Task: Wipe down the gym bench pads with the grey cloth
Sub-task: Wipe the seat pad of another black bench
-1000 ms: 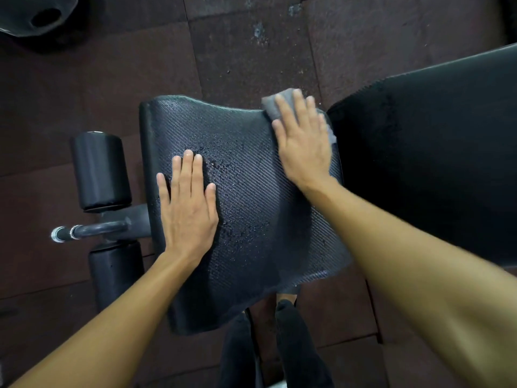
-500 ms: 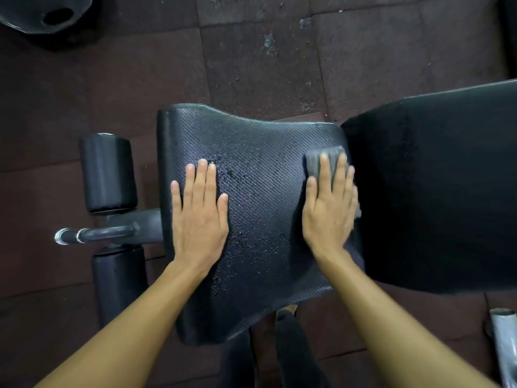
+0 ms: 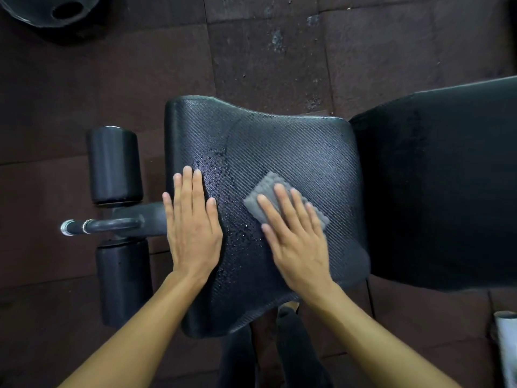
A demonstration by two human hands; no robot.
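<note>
- Under the whole scene, I see a dark rubber-tile floor (image 3: pixel 279 51), scuffed pale in a few spots near the top.
- At the right, I see the long back pad (image 3: pixel 442 186) of the bench, black, its long axis running off the right edge; its near end sits just beside the seat pad.
- At centre lies the seat pad (image 3: pixel 279 147), black with a woven texture; it is broader at the end facing the back pad and narrower toward the leg rollers. Water droplets bead on its left half.
- Left of the seat pad I see two black foam rollers (image 3: pixel 113 163), one above and one below a metal bar (image 3: pixel 100 226) that points left and ends in a shiny tip.
- I see my left hand (image 3: pixel 191 228) lying flat and palm-down on the seat pad's left edge, fingers straight and close together, holding nothing.
- I see my right hand (image 3: pixel 296 236) pressed flat, fingers slightly spread, on top of the cloth.
- Under those fingers is the grey cloth (image 3: pixel 268 189), folded into a small ribbed rectangle on the middle of the seat pad; its long axis runs diagonally, upper-left to lower-right, and its uncovered corner points toward the pad's far edge.
</note>
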